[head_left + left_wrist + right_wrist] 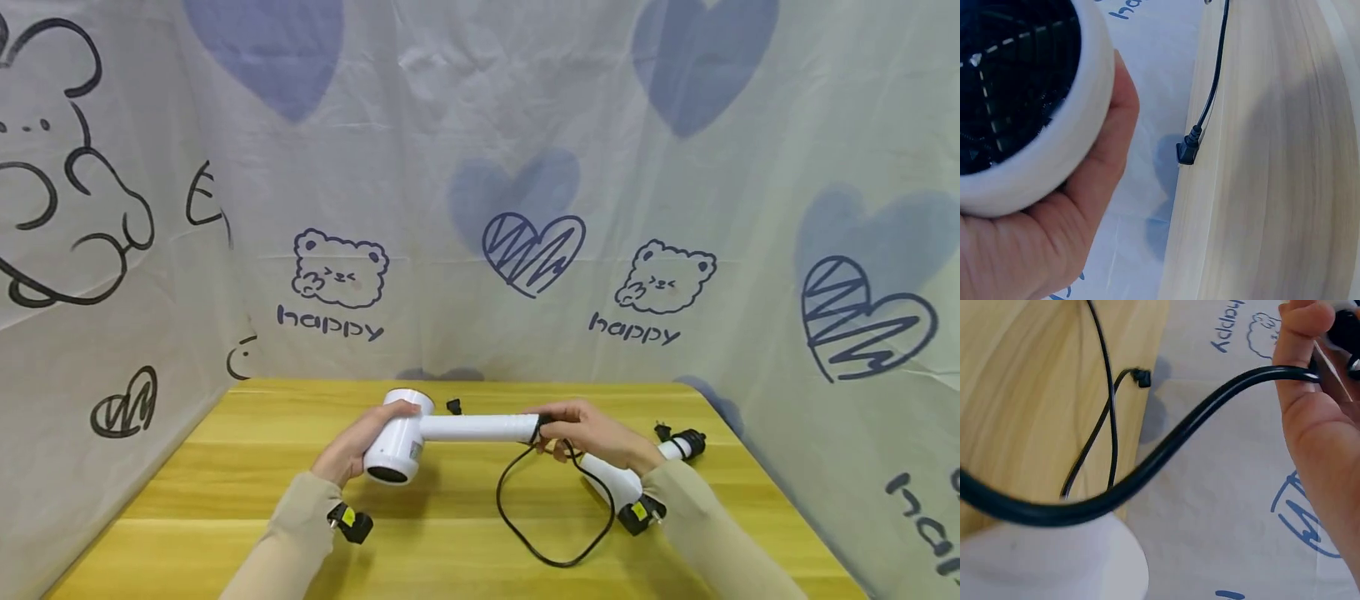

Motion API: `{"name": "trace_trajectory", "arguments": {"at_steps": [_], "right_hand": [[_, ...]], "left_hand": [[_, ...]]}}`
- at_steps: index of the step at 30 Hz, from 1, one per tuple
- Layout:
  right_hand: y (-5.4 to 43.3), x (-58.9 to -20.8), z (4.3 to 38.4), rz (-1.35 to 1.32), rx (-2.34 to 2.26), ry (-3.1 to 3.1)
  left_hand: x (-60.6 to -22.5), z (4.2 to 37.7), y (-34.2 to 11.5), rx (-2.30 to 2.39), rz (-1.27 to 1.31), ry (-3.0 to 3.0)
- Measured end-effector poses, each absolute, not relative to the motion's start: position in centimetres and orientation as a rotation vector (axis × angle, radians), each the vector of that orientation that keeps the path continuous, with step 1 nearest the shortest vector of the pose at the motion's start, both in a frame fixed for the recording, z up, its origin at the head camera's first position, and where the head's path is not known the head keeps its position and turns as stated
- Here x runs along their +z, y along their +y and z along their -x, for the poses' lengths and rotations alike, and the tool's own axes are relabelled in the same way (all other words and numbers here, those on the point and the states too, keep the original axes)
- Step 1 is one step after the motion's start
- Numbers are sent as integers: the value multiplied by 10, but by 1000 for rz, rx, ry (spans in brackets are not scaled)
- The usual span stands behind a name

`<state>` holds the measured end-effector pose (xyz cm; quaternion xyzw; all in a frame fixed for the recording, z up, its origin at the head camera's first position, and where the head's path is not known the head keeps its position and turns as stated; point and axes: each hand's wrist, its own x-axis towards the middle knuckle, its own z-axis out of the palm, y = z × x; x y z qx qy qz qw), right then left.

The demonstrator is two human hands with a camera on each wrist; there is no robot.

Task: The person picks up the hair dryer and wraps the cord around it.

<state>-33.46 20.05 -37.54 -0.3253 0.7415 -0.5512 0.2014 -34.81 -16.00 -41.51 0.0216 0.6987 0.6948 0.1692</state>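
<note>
A white hair dryer (478, 428) is held above the table, its handle lying level. My left hand (358, 443) grips its head, fingers wrapped over the barrel. In the left wrist view the dark round end (1019, 81) of that barrel faces the camera. At the handle's far end, my right hand (592, 431) pinches the black cord (501, 507) where it meets the handle. The cord hangs below in a wide loop, and in the right wrist view a stretch of it (1175, 440) runs across the thumb side of the hand.
A second white hair dryer (617, 480) lies on the wooden table (435, 554) under my right forearm, black cord (696, 442) wound about its handle. Its plug (663, 431) sits near the right edge. Another black plug (453, 407) lies at the back edge, before a printed cloth (435, 200).
</note>
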Motion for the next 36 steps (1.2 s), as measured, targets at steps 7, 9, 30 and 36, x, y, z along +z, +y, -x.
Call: {"name": "trace_trajectory", "arguments": {"at_steps": [7,9,30,36], "right_hand": [[195,-380,337,768,-1661,2080],[193,-380,336,727,-1673,2063],[193,-380,339,734,-1117,2304],[183,-375,334,874,-971,2438]], "left_hand": [[-413,350,-160,1976,-60,2032],[-412,350,-161,1962,-82,2053],[-401,347,-158,1839,-327,2239],[-399,345,-156,1811,-338,2294]]}}
